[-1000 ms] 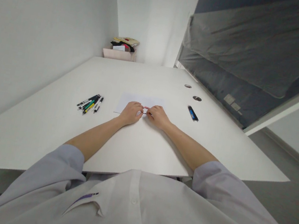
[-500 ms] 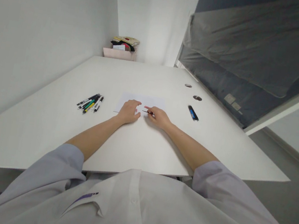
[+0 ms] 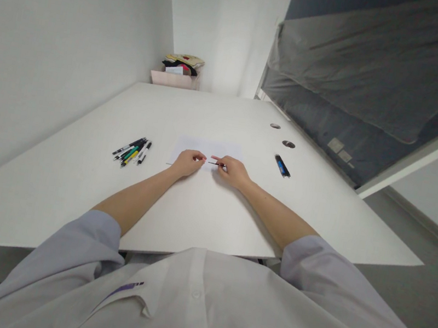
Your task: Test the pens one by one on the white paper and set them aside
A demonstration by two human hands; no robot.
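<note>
Over the near part of a white paper sheet (image 3: 210, 145), my two hands face each other with a small gap between them. My right hand (image 3: 235, 172) pinches a thin dark pen-like rod (image 3: 215, 164), its tip pointing left toward the other hand. On the left, my left hand (image 3: 188, 163) is closed with thumb and fingertips together; whatever they pinch, if anything, is too small to make out. A thin dark line shows at the sheet's near left corner, partly behind that wrist.
A pile of several pens (image 3: 133, 151) lies left of the paper. To the right lies a dark and blue pen-like bundle (image 3: 282, 166). Two round metal fittings (image 3: 288, 144) sit in the white table (image 3: 202, 217). A pink box (image 3: 172, 79) stands beyond the far edge.
The fingers of my left hand have gone from spread apart to a pinch. My right hand stays nearly in place with the thin rod.
</note>
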